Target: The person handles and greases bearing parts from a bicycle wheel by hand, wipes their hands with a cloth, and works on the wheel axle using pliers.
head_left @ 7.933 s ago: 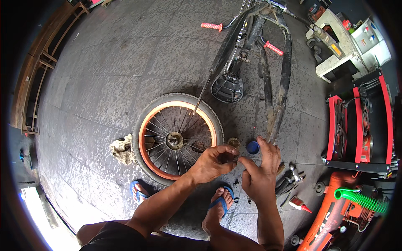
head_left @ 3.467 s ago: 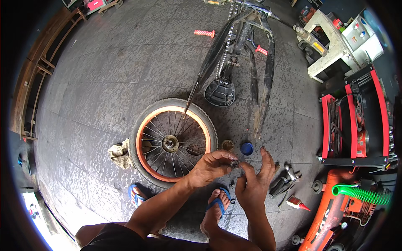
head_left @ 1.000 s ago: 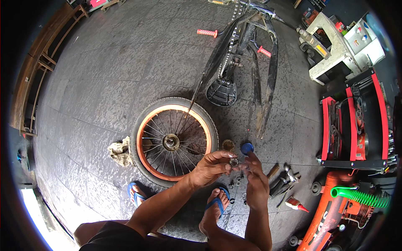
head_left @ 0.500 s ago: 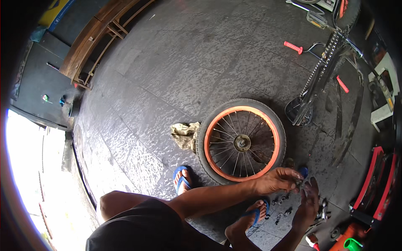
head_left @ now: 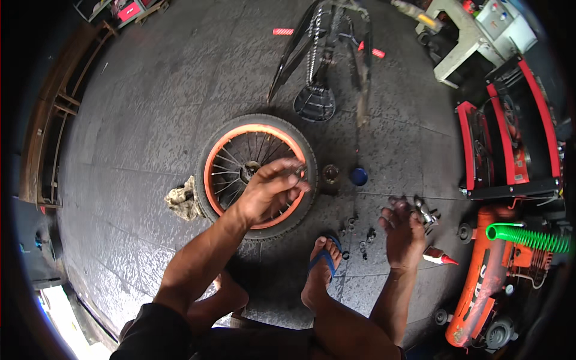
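My left hand (head_left: 268,192) is raised over the orange-rimmed wheel (head_left: 260,234), its thumb and fingers pinching a small metal part (head_left: 299,172). My right hand (head_left: 403,237) is held apart from it, fingers loosely curved and separated, with grease on the fingertips and nothing visible in them; it is near metal tools (head_left: 426,213). Between my hands, on the floor, stand a small greasy container (head_left: 330,174) and a round blue tub or lid (head_left: 359,176), with several small parts (head_left: 363,245) below. A crumpled rag (head_left: 181,201) lies by the tyre's left side.
An upturned black bicycle frame (head_left: 315,103) lies ahead. Along the right are a red-black tool cart (head_left: 504,120), a red-nozzled bottle (head_left: 437,257) and an orange compressor (head_left: 480,282) with a green coiled hose (head_left: 528,239). A wooden bench (head_left: 45,132) runs along the left; a white stand (head_left: 465,45) is top right.
My hands have separated: the left has risen over the wheel with the small part, the right has moved rightward. The view swung left half a second ago and has swung back.
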Tool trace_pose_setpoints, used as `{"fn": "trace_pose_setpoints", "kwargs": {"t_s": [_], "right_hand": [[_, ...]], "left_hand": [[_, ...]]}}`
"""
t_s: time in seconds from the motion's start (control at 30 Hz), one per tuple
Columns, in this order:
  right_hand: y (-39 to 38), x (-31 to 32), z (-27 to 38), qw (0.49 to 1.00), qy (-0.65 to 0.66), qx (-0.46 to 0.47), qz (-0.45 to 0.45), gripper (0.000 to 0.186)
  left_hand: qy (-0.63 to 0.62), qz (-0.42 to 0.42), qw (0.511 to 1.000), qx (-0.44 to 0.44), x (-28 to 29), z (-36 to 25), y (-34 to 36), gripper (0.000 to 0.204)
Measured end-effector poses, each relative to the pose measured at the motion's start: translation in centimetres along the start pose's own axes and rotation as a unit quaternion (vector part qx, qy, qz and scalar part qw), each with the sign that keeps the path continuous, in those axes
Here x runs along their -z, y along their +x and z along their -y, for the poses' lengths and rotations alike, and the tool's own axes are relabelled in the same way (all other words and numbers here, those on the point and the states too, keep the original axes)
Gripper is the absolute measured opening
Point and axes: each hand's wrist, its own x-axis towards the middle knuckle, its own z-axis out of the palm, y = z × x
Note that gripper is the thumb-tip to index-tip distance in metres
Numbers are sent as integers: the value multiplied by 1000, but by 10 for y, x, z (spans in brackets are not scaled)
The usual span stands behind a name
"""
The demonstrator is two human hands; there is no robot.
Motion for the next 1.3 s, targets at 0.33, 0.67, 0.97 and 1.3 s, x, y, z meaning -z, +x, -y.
{"fn": "trace_pose_setpoints", "kwargs": {"t_s": [0.33, 0.67, 0.97, 1.3], "right_hand": [[5, 38, -40, 993, 70, -39, -92, 35], [57, 49, -134, 945, -327, 8, -9, 53], [100, 3, -166, 757, -623, 194, 9, 56], [73, -7, -195, 654, -722, 208, 89, 76]], "left_hand": [[-45, -56, 996, 44, -11, 46, -24, 20], [-78, -107, 990, 48, 7, 82, 12, 22], [-64, -134, 988, 35, 34, 76, 32, 24], [-83, -125, 988, 41, 40, 79, 45, 23]]}}
